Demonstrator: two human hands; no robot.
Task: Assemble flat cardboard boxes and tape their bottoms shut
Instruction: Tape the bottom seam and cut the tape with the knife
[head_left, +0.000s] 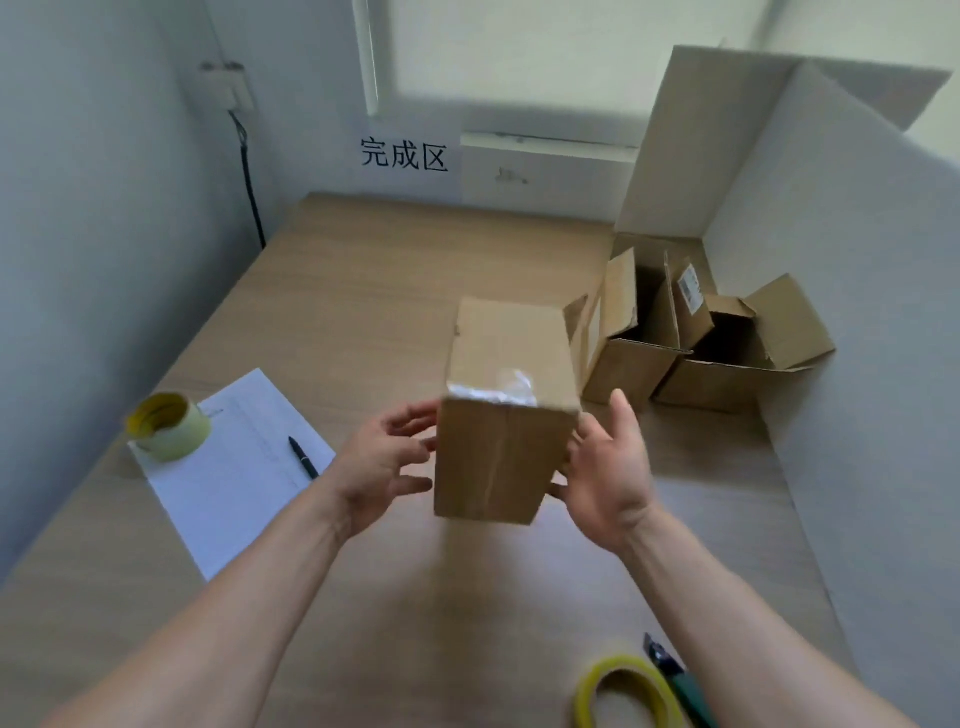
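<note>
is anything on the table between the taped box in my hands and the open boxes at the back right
Nothing visible. The taped box, between the left hand and the right hand, sits right next to the open boxes, with only bare table between. The paper and the tape roll lie off to the left.
</note>
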